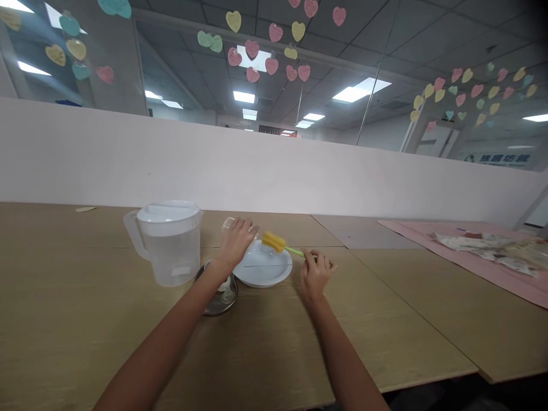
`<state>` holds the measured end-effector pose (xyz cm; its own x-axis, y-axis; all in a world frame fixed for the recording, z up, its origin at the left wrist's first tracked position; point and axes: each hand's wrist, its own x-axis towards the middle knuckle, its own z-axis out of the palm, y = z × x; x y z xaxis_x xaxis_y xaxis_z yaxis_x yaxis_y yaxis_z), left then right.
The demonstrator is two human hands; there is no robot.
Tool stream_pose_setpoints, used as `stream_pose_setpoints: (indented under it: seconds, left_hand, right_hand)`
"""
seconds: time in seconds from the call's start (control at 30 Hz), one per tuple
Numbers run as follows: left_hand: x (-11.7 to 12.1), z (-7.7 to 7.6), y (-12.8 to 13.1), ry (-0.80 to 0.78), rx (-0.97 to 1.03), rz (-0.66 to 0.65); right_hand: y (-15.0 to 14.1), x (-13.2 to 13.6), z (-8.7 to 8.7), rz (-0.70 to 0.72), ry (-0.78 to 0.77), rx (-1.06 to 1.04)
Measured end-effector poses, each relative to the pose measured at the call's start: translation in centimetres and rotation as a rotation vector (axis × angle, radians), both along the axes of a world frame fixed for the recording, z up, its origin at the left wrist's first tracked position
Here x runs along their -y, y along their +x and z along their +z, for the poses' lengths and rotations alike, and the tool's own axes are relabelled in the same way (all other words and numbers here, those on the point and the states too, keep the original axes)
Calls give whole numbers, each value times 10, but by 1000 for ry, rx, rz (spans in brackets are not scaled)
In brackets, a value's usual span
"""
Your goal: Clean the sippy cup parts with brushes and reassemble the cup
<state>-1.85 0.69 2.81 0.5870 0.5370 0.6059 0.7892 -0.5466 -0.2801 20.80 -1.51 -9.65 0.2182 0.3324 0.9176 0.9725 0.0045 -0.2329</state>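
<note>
Head view: the right hand (315,274) is closed around the green handle of a sponge brush (274,241), whose yellow foam head hangs over the 1 o'clock rim of a white plate (262,268) near the middle of the wooden surface (85,319). The left hand (236,238) is curled over a clear glass (229,224) standing just beyond the plate at about 11 o'clock; the fingers wrap its top, though how firmly they grip cannot be told.

At 9 o'clock from the plate stands a lidded clear pitcher (165,242) holding water. A shiny metal bowl (218,294) sits at 7 o'clock, partly hidden under the left forearm.

Risks, as I judge them: the glass is held from above, so it could slip from the fingers or tip against the plate's rim. The forearm crossing the bowl could nudge it. The brush is held far back on a thin handle, so its head may wobble and knock the glass. A sideways sweep of the left elbow could strike the pitcher and spill water.
</note>
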Motion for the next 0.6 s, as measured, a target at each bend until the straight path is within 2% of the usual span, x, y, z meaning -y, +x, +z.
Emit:
stream_pose_setpoints:
  seconds: [0.07,0.13,0.2,0.27,0.37,0.43,0.5,0.6]
  left_hand:
    - [-1,1,-3,20,-18,-23]
    - [0,4,-5,-15,-4,-52]
    - [2,8,-5,-97,118,-51]
    - [7,13,-4,-201,343,-42]
    - [18,22,1,-347,654,-73]
    - [30,28,7,-459,719,-154]
    - [44,31,13,-573,669,-268]
    - [65,26,26,-651,480,-393]
  right_hand:
    - [5,-2,-2,-72,-128,-163]
    - [11,-4,-4,-133,-323,-308]
    - [16,-5,-7,-162,-525,-394]
    - [20,-6,-11,-156,-643,-417]
    - [20,-8,-14,-110,-675,-386]
    - [17,-10,-15,-67,-688,-353]
    - [14,-11,-16,-23,-702,-317]
    - [11,-12,-17,20,-691,-272]
